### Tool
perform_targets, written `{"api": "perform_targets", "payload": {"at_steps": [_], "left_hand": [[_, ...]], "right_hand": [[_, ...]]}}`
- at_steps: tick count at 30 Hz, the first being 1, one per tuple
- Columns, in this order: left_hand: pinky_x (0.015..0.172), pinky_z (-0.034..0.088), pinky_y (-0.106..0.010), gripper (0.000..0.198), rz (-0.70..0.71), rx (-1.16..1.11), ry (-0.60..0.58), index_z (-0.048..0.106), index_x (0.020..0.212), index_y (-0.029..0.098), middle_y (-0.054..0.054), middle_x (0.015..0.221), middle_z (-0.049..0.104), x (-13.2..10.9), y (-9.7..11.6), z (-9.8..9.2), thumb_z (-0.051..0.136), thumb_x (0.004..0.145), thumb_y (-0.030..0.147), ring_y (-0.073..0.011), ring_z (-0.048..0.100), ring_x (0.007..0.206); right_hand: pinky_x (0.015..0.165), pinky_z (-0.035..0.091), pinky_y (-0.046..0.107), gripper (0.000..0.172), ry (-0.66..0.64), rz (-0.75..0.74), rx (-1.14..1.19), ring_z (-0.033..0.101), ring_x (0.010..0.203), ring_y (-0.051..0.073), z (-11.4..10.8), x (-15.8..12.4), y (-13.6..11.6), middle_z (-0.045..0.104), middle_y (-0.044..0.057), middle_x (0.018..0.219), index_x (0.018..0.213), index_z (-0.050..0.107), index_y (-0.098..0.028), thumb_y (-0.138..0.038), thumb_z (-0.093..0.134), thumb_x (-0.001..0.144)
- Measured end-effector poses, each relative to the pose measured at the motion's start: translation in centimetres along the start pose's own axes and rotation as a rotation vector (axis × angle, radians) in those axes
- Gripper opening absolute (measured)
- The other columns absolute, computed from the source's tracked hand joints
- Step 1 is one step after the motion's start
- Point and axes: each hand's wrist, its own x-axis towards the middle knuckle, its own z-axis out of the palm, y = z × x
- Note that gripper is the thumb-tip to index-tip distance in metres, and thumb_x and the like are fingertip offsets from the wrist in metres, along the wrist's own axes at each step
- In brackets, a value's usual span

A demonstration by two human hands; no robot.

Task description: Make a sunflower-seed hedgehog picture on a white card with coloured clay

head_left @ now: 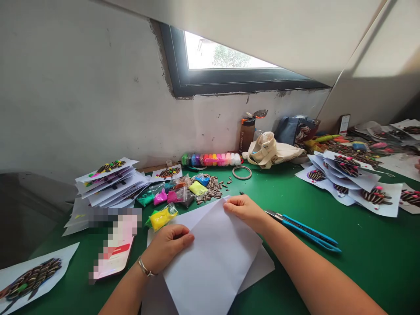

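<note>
A white paper sheet is held up between my two hands, tilted over other white sheets on the green table. My left hand, below a silver bracelet, pinches its left edge between thumb and fingers. At the top corner, my right hand has its fingers closed on the same sheet. Just beyond the paper are a yellow clay packet, more coloured packets and loose sunflower seeds. A blue-handled tool lies by my right forearm.
Seed-decorated papers are stacked at left and right. A phone lies left; a seed picture is nearer. Clay tubs, a tape ring, a bottle and a cloth bag stand behind.
</note>
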Motion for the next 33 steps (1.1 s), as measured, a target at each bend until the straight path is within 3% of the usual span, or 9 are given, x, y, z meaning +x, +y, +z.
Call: {"api": "perform_targets", "payload": {"at_steps": [6, 9, 11, 13, 15, 17, 21, 26, 33], "left_hand": [[0.056, 0.042, -0.024, 0.035, -0.068, 0.137, 0.204, 0.066, 0.081, 0.020, 0.001, 0.068, 0.063, 0.1, -1.7, -1.9, 0.045, 0.082, 0.048, -0.0147, 0.056, 0.057], [0.059, 0.042, -0.026, 0.030, -0.049, 0.514, 0.496, 0.067, 0.078, 0.021, -0.002, 0.075, 0.069, -0.6, -1.5, -2.0, 0.043, 0.085, 0.038, -0.0186, 0.061, 0.067], [0.058, 0.043, -0.027, 0.032, 0.031, 0.635, 0.682, 0.068, 0.083, 0.021, -0.003, 0.072, 0.069, -1.1, -0.9, -1.3, 0.040, 0.088, 0.036, -0.0192, 0.062, 0.066], [0.065, 0.047, -0.026, 0.033, 0.248, 0.605, 0.785, 0.068, 0.089, 0.018, -0.004, 0.080, 0.071, -1.4, -0.2, 0.2, 0.041, 0.090, 0.037, -0.0174, 0.064, 0.071], [0.076, 0.049, -0.026, 0.033, 0.476, 0.595, 0.700, 0.067, 0.100, 0.017, -0.007, 0.093, 0.072, -1.2, 0.3, 2.2, 0.041, 0.092, 0.037, -0.0169, 0.066, 0.082], [0.091, 0.046, -0.033, 0.040, 0.612, 0.690, 0.479, 0.060, 0.118, 0.016, -0.011, 0.115, 0.066, -0.7, 0.5, 4.3, 0.039, 0.093, 0.039, -0.0218, 0.060, 0.106], [0.101, 0.031, -0.058, 0.059, 0.523, 0.844, 0.106, 0.044, 0.135, 0.028, -0.013, 0.141, 0.043, 0.5, 0.0, 7.0, 0.033, 0.087, 0.061, -0.0349, 0.037, 0.130], [0.108, 0.014, -0.057, 0.064, 0.434, 0.830, 0.039, 0.028, 0.141, 0.034, -0.009, 0.149, 0.030, 0.6, -0.9, 7.6, 0.031, 0.085, 0.064, -0.0323, 0.022, 0.137], [0.109, 0.014, -0.057, 0.050, 0.331, 0.820, 0.063, 0.026, 0.141, 0.038, -0.002, 0.150, 0.028, 0.5, -0.4, 7.6, 0.020, 0.093, 0.052, -0.0293, 0.020, 0.138]], "right_hand": [[0.045, 0.020, 0.022, 0.032, 0.164, 0.000, -0.088, 0.026, 0.047, 0.008, -0.2, 0.9, 1.7, 0.031, -0.007, 0.053, 0.063, 0.043, -0.019, -0.047, 0.045, 0.078], [0.047, 0.020, 0.022, 0.032, 0.241, -0.031, -0.182, 0.026, 0.049, 0.008, 0.5, 1.3, 2.0, 0.028, -0.007, 0.053, 0.058, 0.039, -0.020, -0.044, 0.044, 0.077], [0.048, 0.020, 0.022, 0.033, 0.288, -0.061, -0.257, 0.027, 0.051, 0.009, 1.0, 1.4, 2.0, 0.027, -0.006, 0.054, 0.055, 0.034, -0.020, -0.041, 0.044, 0.078], [0.050, 0.021, 0.022, 0.033, 0.322, -0.091, -0.336, 0.028, 0.053, 0.009, 1.4, 1.4, 1.9, 0.027, -0.006, 0.054, 0.054, 0.033, -0.020, -0.039, 0.043, 0.079], [0.051, 0.022, 0.022, 0.033, 0.343, -0.116, -0.420, 0.031, 0.054, 0.010, 1.7, 1.3, 1.9, 0.029, -0.006, 0.054, 0.054, 0.033, -0.020, -0.037, 0.041, 0.080], [0.052, 0.024, 0.022, 0.033, 0.350, -0.137, -0.504, 0.035, 0.054, 0.010, 1.8, 1.2, 2.0, 0.034, -0.005, 0.053, 0.054, 0.036, -0.019, -0.035, 0.040, 0.082], [0.056, 0.029, 0.021, 0.033, 0.337, -0.166, -0.677, 0.045, 0.057, 0.011, 2.0, 1.0, 2.2, 0.050, -0.003, 0.057, 0.058, 0.046, -0.019, -0.033, 0.037, 0.087], [0.058, 0.033, 0.023, 0.026, 0.334, -0.150, -0.916, 0.057, 0.062, 0.015, 2.5, 0.7, 2.3, 0.065, 0.002, 0.068, 0.081, 0.059, -0.021, -0.032, 0.037, 0.091], [0.057, 0.034, 0.024, 0.025, 0.289, -0.137, -1.196, 0.065, 0.068, 0.021, 3.4, 0.4, 2.9, 0.070, 0.008, 0.080, 0.101, 0.057, -0.022, -0.028, 0.034, 0.094]]}}
